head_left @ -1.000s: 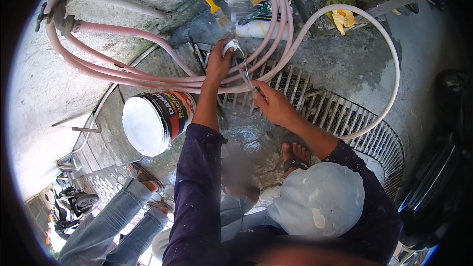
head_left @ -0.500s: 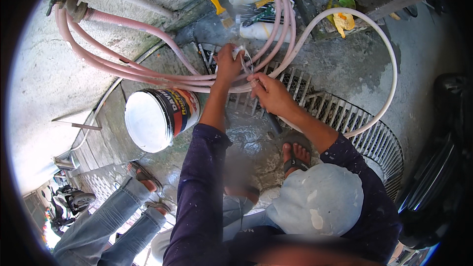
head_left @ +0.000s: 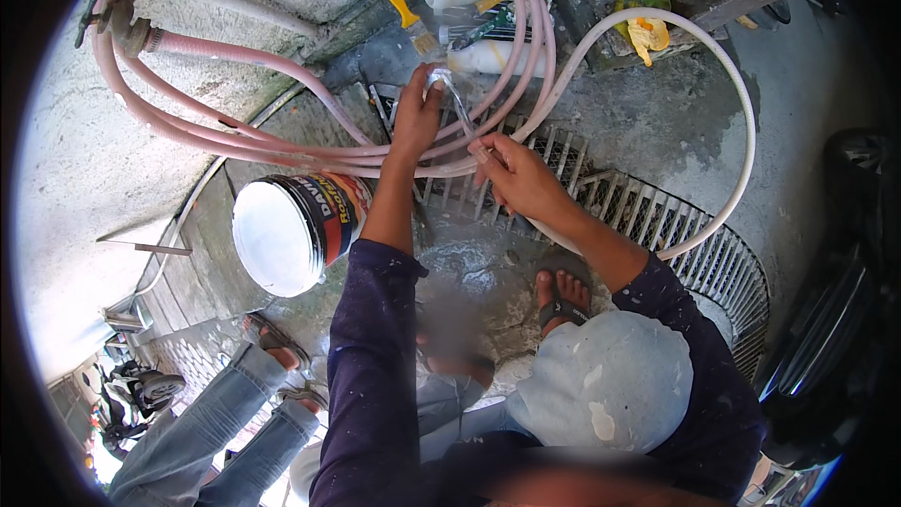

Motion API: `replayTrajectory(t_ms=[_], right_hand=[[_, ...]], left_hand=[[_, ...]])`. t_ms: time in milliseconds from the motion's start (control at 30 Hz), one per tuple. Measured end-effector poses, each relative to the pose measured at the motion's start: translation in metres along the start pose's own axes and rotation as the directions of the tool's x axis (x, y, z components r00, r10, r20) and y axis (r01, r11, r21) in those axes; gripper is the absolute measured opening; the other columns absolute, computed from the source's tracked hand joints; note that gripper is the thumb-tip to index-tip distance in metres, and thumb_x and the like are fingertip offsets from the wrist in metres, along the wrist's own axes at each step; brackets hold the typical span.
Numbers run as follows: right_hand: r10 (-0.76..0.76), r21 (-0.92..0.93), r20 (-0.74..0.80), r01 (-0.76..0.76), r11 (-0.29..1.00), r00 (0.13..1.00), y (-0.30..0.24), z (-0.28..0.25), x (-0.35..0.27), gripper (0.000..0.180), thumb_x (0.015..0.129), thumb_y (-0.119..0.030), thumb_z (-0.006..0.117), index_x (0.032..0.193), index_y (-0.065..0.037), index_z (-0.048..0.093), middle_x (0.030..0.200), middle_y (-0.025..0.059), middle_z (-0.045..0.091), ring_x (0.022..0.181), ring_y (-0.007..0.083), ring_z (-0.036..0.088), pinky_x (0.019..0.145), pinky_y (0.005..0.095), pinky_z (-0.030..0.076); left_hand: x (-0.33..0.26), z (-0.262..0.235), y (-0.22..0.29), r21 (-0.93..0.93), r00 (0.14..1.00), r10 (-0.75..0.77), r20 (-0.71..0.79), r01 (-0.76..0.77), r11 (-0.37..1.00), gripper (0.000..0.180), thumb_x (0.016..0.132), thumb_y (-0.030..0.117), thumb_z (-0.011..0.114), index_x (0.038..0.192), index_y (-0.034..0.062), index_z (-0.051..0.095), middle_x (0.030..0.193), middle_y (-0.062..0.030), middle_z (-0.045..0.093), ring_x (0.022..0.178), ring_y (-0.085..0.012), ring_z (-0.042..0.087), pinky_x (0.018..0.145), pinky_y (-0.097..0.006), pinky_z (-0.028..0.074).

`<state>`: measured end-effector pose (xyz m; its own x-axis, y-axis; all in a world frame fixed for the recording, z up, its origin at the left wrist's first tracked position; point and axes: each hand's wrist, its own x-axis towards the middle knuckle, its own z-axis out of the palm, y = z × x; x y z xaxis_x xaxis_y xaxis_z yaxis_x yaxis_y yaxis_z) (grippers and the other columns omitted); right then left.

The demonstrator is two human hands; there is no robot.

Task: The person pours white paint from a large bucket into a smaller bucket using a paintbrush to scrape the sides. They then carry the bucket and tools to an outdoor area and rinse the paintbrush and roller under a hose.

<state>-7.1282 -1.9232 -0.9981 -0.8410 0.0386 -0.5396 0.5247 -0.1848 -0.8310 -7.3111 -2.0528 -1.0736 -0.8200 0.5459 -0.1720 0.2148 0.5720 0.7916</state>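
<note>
Raised at the hose coils, my left hand (head_left: 417,117) pinches crumpled whitish plastic (head_left: 437,81). A thin, clear-looking strip (head_left: 459,105) stretches from there to my right hand (head_left: 518,176). My right fingers are closed around a slim tool, mostly hidden by the hand; its dark handle (head_left: 519,222) shows just below the palm. Pink hoses (head_left: 352,159) pass beneath both hands. Beyond my left hand lie a yellow-handled paintbrush (head_left: 404,7) and white roller covers (head_left: 481,58).
A paint bucket (head_left: 274,237) with a white lid lies tilted on the left. Under the hoses runs a curved metal grating (head_left: 648,216). Another person's jeans-clad legs (head_left: 206,422) are at lower left; a dark vehicle (head_left: 826,319) stands right. A pipe valve (head_left: 125,19) is at upper left.
My left hand has moved up and left with the plastic, away from my right hand. The strip between them now shows longer. My right hand stays nearly in place.
</note>
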Motion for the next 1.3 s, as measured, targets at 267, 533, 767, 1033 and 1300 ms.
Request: replayTrajectory(t_ms=[267,533,767,1033,1300], right_hand=[[-0.046,0.013,-0.006,0.047,0.999,0.999,0.0,0.008,0.01,0.039,0.108,-0.019,0.05,0.144,-0.007,0.043,0.087,0.0053,0.067,0.054,0.0072,0.052,0.044,0.0252,0.043],[0.07,0.015,0.074,-0.071,0.997,0.995,0.01,0.023,0.016,0.035,0.108,-0.033,0.052,0.13,-0.005,0.056,0.087,0.0045,0.068,0.054,0.0073,0.053,0.045,0.0259,0.044],[0.002,0.013,0.106,-0.004,1.0,0.994,0.007,0.027,0.005,0.035,0.108,-0.034,0.051,0.126,-0.005,0.059,0.085,0.0043,0.069,0.054,0.0075,0.054,0.046,0.0262,0.044],[-0.005,0.068,0.109,-0.003,0.998,0.994,-0.005,0.018,-0.01,0.033,0.109,-0.03,0.049,0.129,-0.005,0.058,0.085,0.0038,0.068,0.055,0.0068,0.052,0.048,0.0249,0.043],[-0.034,0.196,0.081,0.018,0.98,0.996,0.023,0.01,-0.006,0.033,0.109,-0.026,0.049,0.133,-0.005,0.058,0.088,0.0042,0.069,0.052,0.0053,0.051,0.043,0.0226,0.042]], left_hand=[[-0.005,-0.003,-0.002,-0.854,0.89,-0.456,0.001,0.238,0.463,0.027,0.108,0.017,0.05,0.133,0.0091,0.054,0.125,-0.0059,0.061,0.114,-0.0191,0.059,0.102,-0.037,0.047],[-0.004,-0.02,-0.034,-0.926,0.727,-0.666,0.168,0.347,0.145,0.015,0.107,0.013,0.049,0.116,0.0028,0.055,0.108,-0.0111,0.064,0.09,-0.0228,0.064,0.08,-0.04,0.06],[0.008,-0.045,-0.006,-0.982,0.855,-0.518,-0.027,0.074,0.173,0.016,0.106,0.017,0.046,0.111,0.0094,0.06,0.098,-0.004,0.067,0.079,-0.0162,0.06,0.067,-0.034,0.045],[0.03,-0.075,0.071,-0.755,0.854,-0.38,-0.355,-0.022,0.656,0.02,0.102,0.012,0.057,0.116,-0.0009,0.064,0.081,-0.0024,0.063,0.061,-0.0106,0.052,0.056,-0.024,0.038],[0.03,-0.023,0.059,0.176,0.863,-0.076,-0.5,0.187,0.966,0.034,0.092,0.018,0.061,0.121,0.0048,0.073,0.082,-0.0253,0.072,0.078,-0.0371,0.073,0.072,-0.045,0.055]])
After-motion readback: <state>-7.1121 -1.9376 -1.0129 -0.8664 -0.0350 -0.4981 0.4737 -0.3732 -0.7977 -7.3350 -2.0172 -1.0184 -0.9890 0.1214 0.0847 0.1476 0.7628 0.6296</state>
